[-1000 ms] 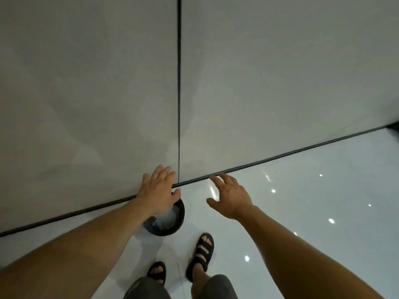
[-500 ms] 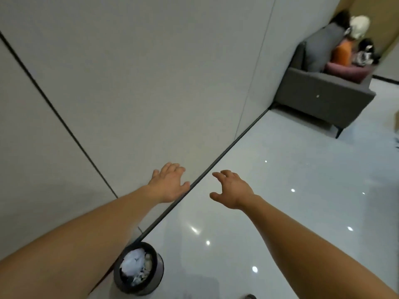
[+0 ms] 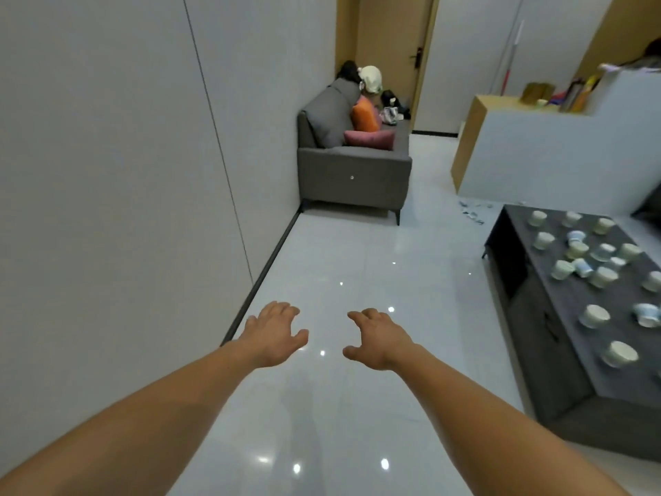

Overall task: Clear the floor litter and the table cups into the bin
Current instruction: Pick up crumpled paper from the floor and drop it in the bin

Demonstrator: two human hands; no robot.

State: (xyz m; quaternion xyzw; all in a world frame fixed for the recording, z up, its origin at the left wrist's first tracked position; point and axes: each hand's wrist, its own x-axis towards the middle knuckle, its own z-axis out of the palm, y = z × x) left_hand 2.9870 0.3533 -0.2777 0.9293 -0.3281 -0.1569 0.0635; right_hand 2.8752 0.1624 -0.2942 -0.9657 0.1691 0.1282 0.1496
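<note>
Both my arms reach out in front of me over the glossy white floor. My left hand (image 3: 275, 332) and my right hand (image 3: 380, 338) hang in the air with spread, relaxed fingers and hold nothing. Several pale paper cups (image 3: 595, 315) lie upside down or on their sides on the dark grey low table (image 3: 558, 356) at the right. Small scraps of litter (image 3: 471, 212) lie on the floor beyond the table's far end. The bin is out of view.
A grey sofa (image 3: 352, 173) with cushions and a person sitting on it stands against the wall ahead. A white counter (image 3: 547, 155) with bottles on it stands behind the table. The wall runs along my left.
The view has swung up and to the right, away from the wall and the bin at my feet, onto the room. The bin has left the view. Both hands stay empty.
</note>
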